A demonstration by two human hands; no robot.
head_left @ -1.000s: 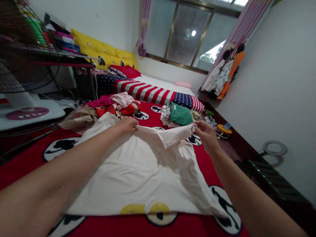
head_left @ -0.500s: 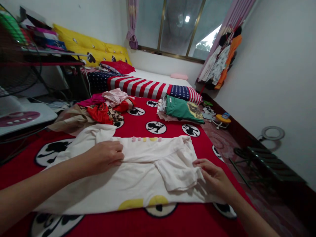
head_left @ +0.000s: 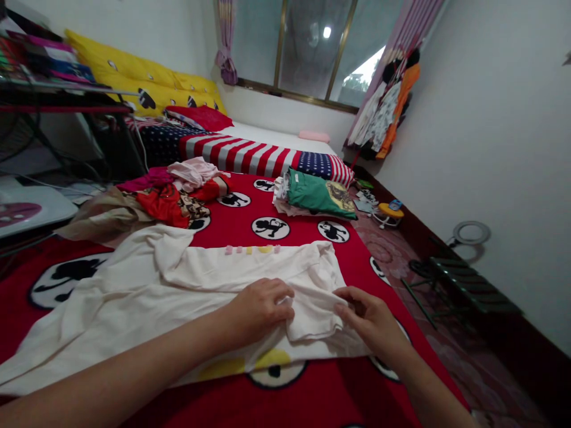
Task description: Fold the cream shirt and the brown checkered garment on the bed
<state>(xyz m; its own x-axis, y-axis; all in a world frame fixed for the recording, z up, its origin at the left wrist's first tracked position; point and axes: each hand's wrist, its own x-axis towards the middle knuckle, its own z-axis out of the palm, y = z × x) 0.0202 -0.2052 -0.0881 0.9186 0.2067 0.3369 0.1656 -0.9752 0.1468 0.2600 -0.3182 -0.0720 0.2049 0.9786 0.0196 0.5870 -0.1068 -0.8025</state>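
Note:
A white shirt with yellow patches and a row of small pink and yellow shapes lies partly folded on a red bedspread printed with black figures in white ovals. Its short sleeve is laid over the body at the right. My left hand is closed, pinching the shirt cloth at the left side of that sleeve. At the sleeve's right edge, my right hand pinches the cloth between thumb and fingers.
Rumpled clothes are heaped at the far left, and a folded stack topped by a green garment lies at the back. Beyond is a bed with a striped cover. A dark slatted stool stands on the floor at right.
My left hand has moved right from the shirt's upper left to the sleeve. My right hand stays at the sleeve's edge. The whole view has shifted slightly.

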